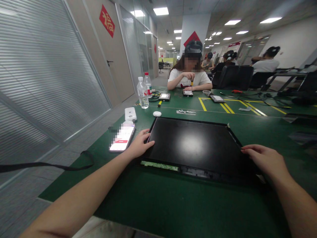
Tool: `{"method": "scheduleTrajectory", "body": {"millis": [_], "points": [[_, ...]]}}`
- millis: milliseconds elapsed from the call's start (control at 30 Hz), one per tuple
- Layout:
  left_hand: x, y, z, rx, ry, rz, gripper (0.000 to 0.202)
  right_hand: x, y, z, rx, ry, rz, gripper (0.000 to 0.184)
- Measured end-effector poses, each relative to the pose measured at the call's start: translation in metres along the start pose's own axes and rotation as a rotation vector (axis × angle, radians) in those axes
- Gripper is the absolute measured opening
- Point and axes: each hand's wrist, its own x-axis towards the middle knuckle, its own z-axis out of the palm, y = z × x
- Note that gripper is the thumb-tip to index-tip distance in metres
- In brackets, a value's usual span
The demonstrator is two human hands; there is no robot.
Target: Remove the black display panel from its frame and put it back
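Observation:
A black LCD panel (190,142) lies on the green table in front of me, a bright glare on its dark face. Along its near edge runs a strip of green circuit board (159,165). My left hand (141,143) grips the panel's left edge, thumb on the front face and fingers at the border. At the opposite side, my right hand (266,157) pinches the right edge between thumb and fingers. The undersides of the fingers are partly hidden at both edges. A phone (122,137) with a lit screen lies just left of my left hand.
Beyond the panel are a white earbud case (157,114), metal strips (185,112), a white power bank (130,114) and two bottles (143,92). Across the table (173,205), a person (189,76) works on a hard drive (188,93). Cables (262,99) lie at the far right.

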Motion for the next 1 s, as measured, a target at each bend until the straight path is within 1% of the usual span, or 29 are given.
{"method": "scheduleTrajectory", "body": {"millis": [233, 433, 767, 900, 1000], "points": [[0.002, -0.006, 0.002, 0.016, -0.005, 0.004, 0.051, -0.005, -0.007, -0.003, 0.038, -0.048, 0.071, 0.031], [0.002, -0.008, 0.002, 0.008, -0.001, -0.013, 0.055, -0.004, -0.001, 0.0, 0.082, 0.008, 0.038, 0.031], [0.001, -0.007, -0.001, -0.022, 0.011, -0.041, 0.059, 0.003, 0.01, 0.003, 0.162, -0.063, 0.052, 0.032], [0.0, -0.008, -0.002, -0.02, 0.006, -0.044, 0.065, 0.002, 0.007, 0.002, 0.158, -0.05, 0.05, 0.032], [0.0, -0.008, -0.002, -0.019, 0.003, -0.044, 0.065, -0.001, 0.001, 0.0, 0.132, -0.038, 0.068, 0.031]]}}
